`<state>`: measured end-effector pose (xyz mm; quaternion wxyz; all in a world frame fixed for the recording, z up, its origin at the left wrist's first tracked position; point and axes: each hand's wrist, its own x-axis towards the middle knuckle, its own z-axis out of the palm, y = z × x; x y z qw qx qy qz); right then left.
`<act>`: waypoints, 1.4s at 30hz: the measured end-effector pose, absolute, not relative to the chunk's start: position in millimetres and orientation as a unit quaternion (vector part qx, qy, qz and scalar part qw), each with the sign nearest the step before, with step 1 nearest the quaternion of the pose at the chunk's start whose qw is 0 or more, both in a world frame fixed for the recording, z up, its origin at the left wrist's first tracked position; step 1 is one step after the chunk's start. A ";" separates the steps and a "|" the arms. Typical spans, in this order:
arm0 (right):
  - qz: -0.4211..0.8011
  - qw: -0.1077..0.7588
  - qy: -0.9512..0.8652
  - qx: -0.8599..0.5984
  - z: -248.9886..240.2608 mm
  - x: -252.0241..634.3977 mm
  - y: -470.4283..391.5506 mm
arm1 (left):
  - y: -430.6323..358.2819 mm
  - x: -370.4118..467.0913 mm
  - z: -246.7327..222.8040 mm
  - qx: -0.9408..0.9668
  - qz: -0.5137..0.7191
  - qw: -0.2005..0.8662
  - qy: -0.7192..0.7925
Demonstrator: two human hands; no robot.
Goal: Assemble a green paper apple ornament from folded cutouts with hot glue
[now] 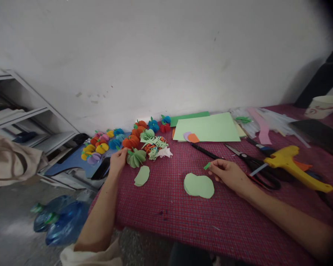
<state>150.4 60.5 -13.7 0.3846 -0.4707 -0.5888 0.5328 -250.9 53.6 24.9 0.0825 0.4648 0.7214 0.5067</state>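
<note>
My left hand point(118, 160) is at the left side of the red checked cloth, its fingers closed at the left edge of a light green paper pumpkin point(136, 158). Between the thumb and fingers of my right hand point(224, 172) is a small dark green paper piece point(207, 166). Just left of and below that hand lie stacked light green paper shapes point(199, 185) with rounded edges. A smaller light green cutout point(142, 176) rests below the pumpkin. Paper scraps point(154, 148) are heaped to the pumpkin's right.
Colourful paper pumpkins point(131, 142) stand at the back left. Light green sheets point(208, 128) lie by the wall. On the right are black scissors point(251, 161), a yellow glue gun point(296, 168), a black pen point(204, 150), clear sticks and a paper cup point(323, 107).
</note>
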 end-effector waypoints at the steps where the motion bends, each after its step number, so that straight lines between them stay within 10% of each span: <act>1: 0.534 0.385 -0.589 -0.468 -13.9 150.6 60.6 | 53.0 -250.5 26.1 0.465 0.512 0.091 0.716; 42: 0.535 0.363 -0.605 -0.464 -15.4 151.4 61.3 | 52.8 -243.3 34.9 0.459 0.565 0.165 0.665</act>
